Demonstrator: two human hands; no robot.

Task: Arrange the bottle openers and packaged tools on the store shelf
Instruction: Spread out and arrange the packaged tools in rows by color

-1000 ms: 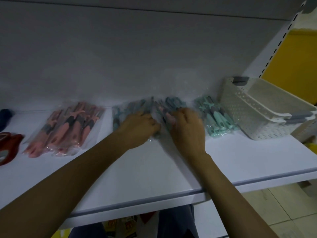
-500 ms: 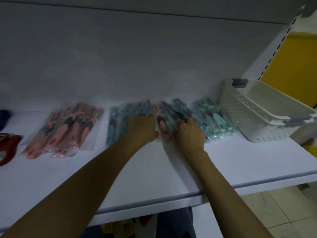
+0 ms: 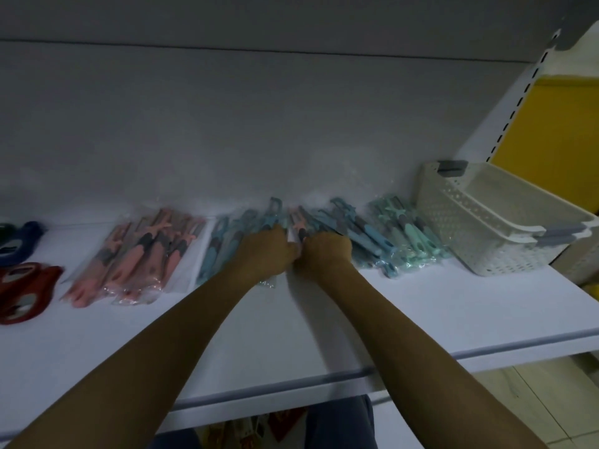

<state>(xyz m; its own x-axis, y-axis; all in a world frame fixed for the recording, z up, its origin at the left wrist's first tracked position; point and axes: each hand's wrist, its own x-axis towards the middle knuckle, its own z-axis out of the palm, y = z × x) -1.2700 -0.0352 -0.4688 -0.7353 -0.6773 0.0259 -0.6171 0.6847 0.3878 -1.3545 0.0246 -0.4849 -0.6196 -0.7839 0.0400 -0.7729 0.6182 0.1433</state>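
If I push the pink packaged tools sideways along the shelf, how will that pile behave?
The pink packaged tools lie in glossy clear bags on the smooth shelf, so they will likely slide easily. They overlap loosely, so the pile may fan out rather than move together.

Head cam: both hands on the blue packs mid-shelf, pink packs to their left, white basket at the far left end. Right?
No. The head view shows the white basket at the far right end of the shelf, beyond the mint packs. The rest stands: left hand and right hand are on the blue packs mid-shelf, pink packs to their left.
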